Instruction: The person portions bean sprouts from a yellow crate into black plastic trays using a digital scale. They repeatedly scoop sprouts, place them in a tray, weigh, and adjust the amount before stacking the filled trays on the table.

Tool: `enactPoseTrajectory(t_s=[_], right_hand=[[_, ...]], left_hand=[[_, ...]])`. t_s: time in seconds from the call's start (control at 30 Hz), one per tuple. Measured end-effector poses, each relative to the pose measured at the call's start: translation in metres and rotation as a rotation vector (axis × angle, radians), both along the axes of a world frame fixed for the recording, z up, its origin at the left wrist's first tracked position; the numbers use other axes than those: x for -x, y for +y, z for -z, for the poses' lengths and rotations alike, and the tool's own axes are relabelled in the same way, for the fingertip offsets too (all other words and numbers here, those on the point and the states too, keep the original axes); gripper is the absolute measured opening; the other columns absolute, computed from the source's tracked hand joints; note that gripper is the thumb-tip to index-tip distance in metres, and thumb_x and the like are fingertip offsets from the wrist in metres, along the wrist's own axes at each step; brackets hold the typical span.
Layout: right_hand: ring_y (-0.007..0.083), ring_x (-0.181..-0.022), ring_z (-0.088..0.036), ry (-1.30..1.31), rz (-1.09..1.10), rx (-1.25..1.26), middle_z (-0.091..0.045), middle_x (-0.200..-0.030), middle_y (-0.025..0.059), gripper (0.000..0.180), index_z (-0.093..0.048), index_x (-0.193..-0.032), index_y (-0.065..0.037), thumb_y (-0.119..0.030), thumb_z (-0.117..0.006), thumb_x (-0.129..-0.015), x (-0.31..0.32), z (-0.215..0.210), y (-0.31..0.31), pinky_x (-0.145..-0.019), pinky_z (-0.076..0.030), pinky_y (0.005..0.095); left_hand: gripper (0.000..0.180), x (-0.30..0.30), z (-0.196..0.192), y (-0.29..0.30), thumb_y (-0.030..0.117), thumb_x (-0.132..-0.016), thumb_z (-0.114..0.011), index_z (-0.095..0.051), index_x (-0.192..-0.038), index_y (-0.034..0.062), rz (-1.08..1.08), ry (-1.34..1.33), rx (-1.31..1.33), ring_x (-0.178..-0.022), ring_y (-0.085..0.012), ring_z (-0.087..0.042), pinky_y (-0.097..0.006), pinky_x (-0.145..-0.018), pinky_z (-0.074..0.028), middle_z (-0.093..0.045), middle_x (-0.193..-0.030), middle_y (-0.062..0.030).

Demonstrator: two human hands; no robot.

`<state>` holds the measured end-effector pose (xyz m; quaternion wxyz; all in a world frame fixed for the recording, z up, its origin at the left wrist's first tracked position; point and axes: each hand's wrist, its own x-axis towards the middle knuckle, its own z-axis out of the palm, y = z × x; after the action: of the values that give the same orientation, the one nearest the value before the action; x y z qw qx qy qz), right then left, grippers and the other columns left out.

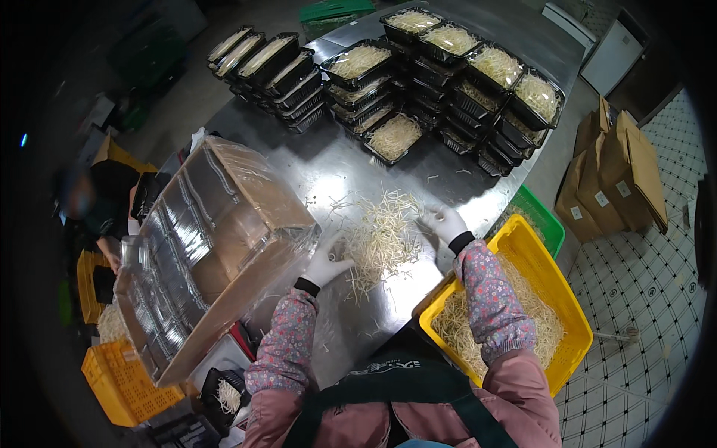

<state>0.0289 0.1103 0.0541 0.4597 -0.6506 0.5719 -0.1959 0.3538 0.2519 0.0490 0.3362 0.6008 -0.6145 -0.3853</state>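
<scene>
A loose pile of bean sprouts [383, 239] lies on the shiny metal table [340, 310] in front of me. My left hand [326, 263], in a white glove, is at the pile's left edge with its thumb and fingers apart. On the opposite side, my right hand [446, 223], gloved the same way, has its fingers stretched toward the sprouts. Neither hand visibly grips anything. Beyond the pile, a black tray of sprouts [393, 138] stands in front of stacked filled trays [358, 61].
At my left, a cardboard box [258, 179] with plastic film holds clear lids [175, 246]. A yellow crate [575, 328] of sprouts is at my right, beside a green crate [539, 213]. Cardboard boxes [616, 175] stand farther right. Another person's hand [112, 254] shows past the lid box.
</scene>
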Motion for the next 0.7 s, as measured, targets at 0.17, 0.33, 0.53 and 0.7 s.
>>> enactPoseTrajectory(t_s=[0.17, 0.33, 0.53, 0.7], right_hand=[[0.0360, -0.132, -0.035, 0.696, -0.016, 0.198, -0.031, -0.151, 0.0117, 0.072, -0.040, -0.140, -0.009, -0.048, -0.058, -0.083, -0.040, 0.024, -0.060, -0.104, -0.036, 0.0472], [0.0325, -0.124, -0.045, 0.532, -0.371, 0.314, -0.048, -0.138, 0.0112, 0.050, -0.055, -0.128, -0.012, -0.040, -0.055, -0.086, -0.117, 0.035, -0.024, -0.096, -0.042, 0.0443], [0.0340, -0.111, -0.056, -0.377, -0.302, -0.002, -0.062, -0.119, 0.0181, 0.033, -0.065, -0.116, -0.009, -0.026, -0.057, -0.090, -0.056, 0.027, -0.032, -0.101, -0.040, 0.0400], [0.0345, -0.125, -0.041, 0.512, -0.096, 0.531, -0.049, -0.137, 0.0092, 0.043, -0.057, -0.126, -0.013, -0.035, -0.054, -0.088, -0.089, 0.040, -0.052, -0.100, -0.035, 0.0490]], left_hand=[[0.079, 0.004, 0.029, -0.090, 0.032, -0.082, -0.067, -0.030, -0.143, -0.0025, -0.383, -0.371, -0.095, -0.140, -0.0374, -0.020, -0.041, -0.114, -0.020, -0.025, -0.150, -0.0251], [0.059, 0.039, 0.040, -0.102, 0.025, -0.085, -0.057, -0.042, -0.138, 0.0051, -0.236, -0.420, -0.110, -0.134, -0.0364, -0.033, -0.046, -0.110, -0.028, -0.046, -0.139, -0.0175], [0.036, -0.007, 0.045, -0.044, -0.002, -0.085, -0.051, -0.061, -0.120, 0.0054, -0.407, 0.096, -0.047, -0.105, -0.0219, -0.062, -0.030, -0.088, -0.049, -0.066, -0.111, -0.0130], [0.047, 0.030, 0.030, -0.094, 0.022, -0.088, -0.054, -0.049, -0.133, 0.0106, -0.382, -0.508, -0.074, -0.134, -0.0365, -0.031, -0.039, -0.110, -0.028, -0.040, -0.143, -0.0161]])
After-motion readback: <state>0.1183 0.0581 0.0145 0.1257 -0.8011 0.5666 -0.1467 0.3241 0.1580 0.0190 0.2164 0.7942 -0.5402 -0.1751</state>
